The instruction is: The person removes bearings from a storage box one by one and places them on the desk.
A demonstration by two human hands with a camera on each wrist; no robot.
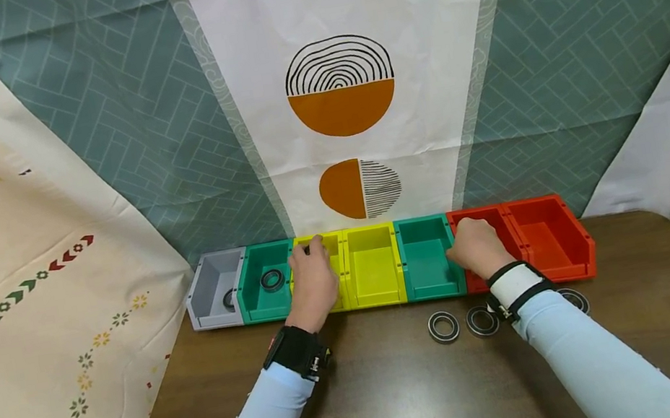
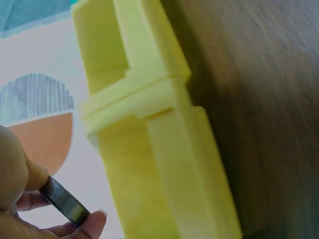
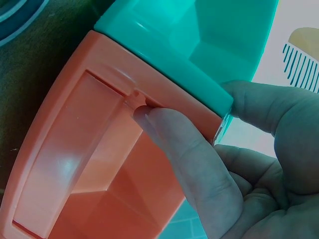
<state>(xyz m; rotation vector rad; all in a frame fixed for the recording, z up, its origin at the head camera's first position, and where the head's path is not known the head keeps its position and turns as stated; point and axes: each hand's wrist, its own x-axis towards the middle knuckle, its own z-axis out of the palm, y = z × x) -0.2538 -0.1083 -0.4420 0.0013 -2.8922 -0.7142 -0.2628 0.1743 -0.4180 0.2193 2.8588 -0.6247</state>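
Note:
Between the thumb and fingers of my left hand (image 1: 313, 278) is a dark bearing (image 2: 66, 201), seen edge-on in the left wrist view. The hand is over the left yellow bin (image 1: 341, 296), and the bearing is above that bin's back edge. My right hand (image 1: 479, 246) grips the adjoining walls of the green bin (image 3: 164, 67) and the left red bin (image 3: 55, 149). One digit lies on the red bin's inner side and another reaches round the green wall. In the head view this hand covers part of the red bin.
A bearing (image 1: 272, 280) lies in the left green bin, and another bearing (image 1: 228, 300) is partly visible in the grey bin (image 1: 216, 320). On the wooden table (image 1: 396, 389), before the bins, lie several bearings (image 1: 444, 327). A patterned cloth (image 1: 214, 111) hangs behind the row.

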